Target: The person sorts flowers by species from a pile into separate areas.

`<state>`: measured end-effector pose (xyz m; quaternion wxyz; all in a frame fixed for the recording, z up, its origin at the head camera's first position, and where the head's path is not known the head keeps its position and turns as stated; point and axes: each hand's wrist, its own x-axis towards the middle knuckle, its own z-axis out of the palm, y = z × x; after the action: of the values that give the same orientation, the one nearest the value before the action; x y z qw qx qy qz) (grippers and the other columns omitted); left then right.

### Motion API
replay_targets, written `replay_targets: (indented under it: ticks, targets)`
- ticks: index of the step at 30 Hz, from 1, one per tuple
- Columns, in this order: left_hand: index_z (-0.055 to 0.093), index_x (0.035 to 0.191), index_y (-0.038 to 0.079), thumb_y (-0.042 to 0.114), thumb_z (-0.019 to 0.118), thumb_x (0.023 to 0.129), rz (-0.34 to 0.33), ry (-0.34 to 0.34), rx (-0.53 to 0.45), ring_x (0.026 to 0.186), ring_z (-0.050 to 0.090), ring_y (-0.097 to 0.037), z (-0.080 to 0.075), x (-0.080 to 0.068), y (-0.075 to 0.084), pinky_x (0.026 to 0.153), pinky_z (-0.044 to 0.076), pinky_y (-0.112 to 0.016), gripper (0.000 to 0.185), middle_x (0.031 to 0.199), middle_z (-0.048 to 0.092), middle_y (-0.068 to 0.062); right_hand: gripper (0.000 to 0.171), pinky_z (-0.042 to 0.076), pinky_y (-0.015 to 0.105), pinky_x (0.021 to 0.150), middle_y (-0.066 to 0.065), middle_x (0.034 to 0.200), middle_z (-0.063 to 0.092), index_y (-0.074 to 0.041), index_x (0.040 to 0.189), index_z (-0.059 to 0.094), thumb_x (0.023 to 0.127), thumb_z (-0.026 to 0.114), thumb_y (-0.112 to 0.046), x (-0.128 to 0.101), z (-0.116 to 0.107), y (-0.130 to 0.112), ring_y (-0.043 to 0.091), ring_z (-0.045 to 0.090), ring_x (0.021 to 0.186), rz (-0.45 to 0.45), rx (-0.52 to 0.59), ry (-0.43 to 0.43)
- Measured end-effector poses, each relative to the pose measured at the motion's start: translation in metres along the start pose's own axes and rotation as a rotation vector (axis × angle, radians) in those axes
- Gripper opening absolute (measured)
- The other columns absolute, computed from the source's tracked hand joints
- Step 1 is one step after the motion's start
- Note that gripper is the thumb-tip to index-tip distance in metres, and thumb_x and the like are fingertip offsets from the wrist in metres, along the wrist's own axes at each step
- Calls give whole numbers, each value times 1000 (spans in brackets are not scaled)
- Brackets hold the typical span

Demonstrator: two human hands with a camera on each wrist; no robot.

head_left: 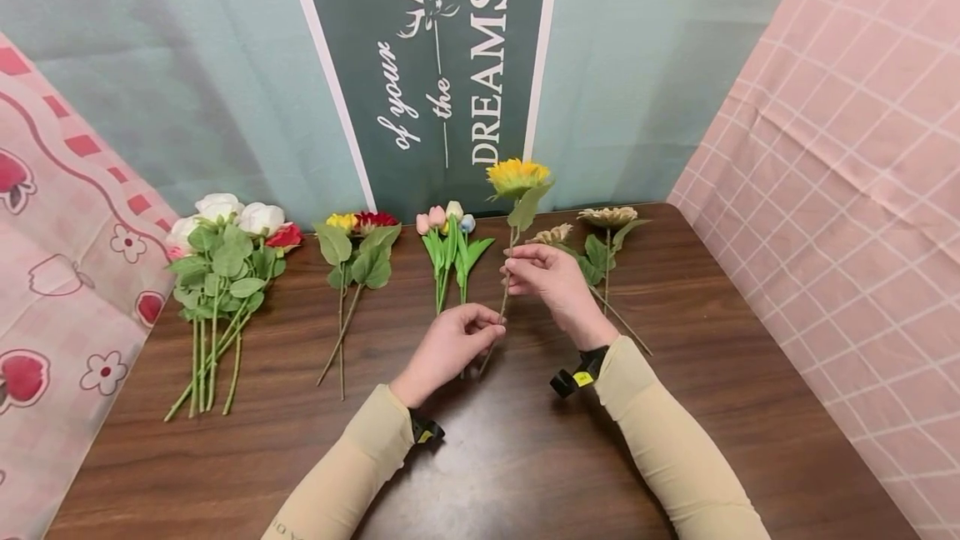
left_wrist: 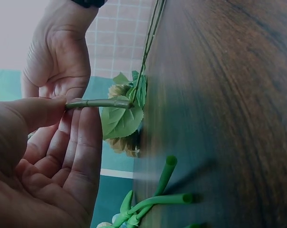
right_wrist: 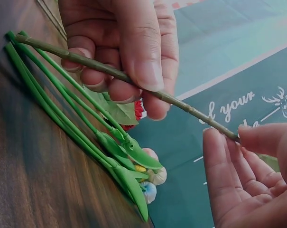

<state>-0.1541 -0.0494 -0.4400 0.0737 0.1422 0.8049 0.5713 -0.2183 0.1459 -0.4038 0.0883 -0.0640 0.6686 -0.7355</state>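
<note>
A yellow sunflower (head_left: 517, 179) on a thin stem is held up off the table, its head at the top and the stem leaning slightly. My right hand (head_left: 553, 286) pinches the stem below the leaf between thumb and fingertips. Lower down, my left hand (head_left: 453, 344) pinches the same stem near its cut end; in the right wrist view the thumb of the left hand (right_wrist: 134, 52) presses the stem (right_wrist: 100, 66) against the fingers. Behind the hands lie several tulips (head_left: 450, 244) with green stems, and to the right two beige flowers (head_left: 609, 219) with leaves.
Far left on the brown table (head_left: 525, 457) lies a bunch of white and red roses (head_left: 232, 248). Between them and the tulips, a yellow and a red flower (head_left: 373, 222) lie with crossed stems. A green printed cloth (head_left: 442, 48) hangs behind, a pink checked cloth (head_left: 847, 157) at right.
</note>
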Motion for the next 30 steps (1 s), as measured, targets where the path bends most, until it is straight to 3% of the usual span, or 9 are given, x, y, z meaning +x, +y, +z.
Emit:
replay_targets:
  ticks: [6, 12, 18, 21, 27, 30]
  targets:
    - [73, 115, 0, 17, 71, 97, 5, 17, -10, 68, 66, -13, -2, -1, 3, 62, 54, -26, 25, 92, 74, -10, 32, 62, 36, 76, 17, 101, 73, 13, 124, 60, 98, 67, -5, 1, 2, 3, 19, 72, 81, -12, 20, 3]
    - [71, 115, -2, 15, 72, 97, 9, 51, -50, 69, 69, -19, -8, -1, 2, 67, 60, -36, 25, 91, 73, -5, 28, 62, 35, 74, 13, 95, 73, 10, 120, 64, 96, 69, -3, 1, 14, 9, 19, 72, 80, -22, 21, -27]
    - [72, 111, 0, 14, 72, 97, -29, 64, -27, 68, 68, -19, -29, -9, -3, 67, 61, -40, 20, 92, 73, -13, 27, 62, 38, 77, 27, 105, 70, 9, 122, 63, 99, 66, -7, 3, 31, 16, 25, 72, 83, -24, -54, -107]
    - [72, 112, 1, 14, 72, 97, -52, 98, 10, 70, 69, -20, -48, -16, -9, 67, 61, -38, 19, 94, 73, -14, 28, 62, 43, 80, 26, 107, 70, 6, 123, 65, 102, 63, -12, 4, 37, 18, 33, 72, 90, -79, -218, -159]
    - [70, 115, -3, 12, 70, 98, -121, 192, 77, 73, 72, -22, -99, -30, -29, 67, 62, -34, 22, 99, 73, -15, 31, 56, 38, 87, 1, 112, 73, -9, 123, 71, 104, 62, -32, 3, 50, 15, 18, 69, 100, -319, -833, -208]
    - [69, 117, -5, 12, 68, 99, -185, 238, 90, 74, 72, -22, -121, -35, -41, 68, 63, -34, 24, 100, 73, -17, 36, 53, 38, 97, 3, 122, 70, -8, 128, 69, 104, 62, -34, 5, 60, 14, 18, 65, 111, -467, -1104, -291]
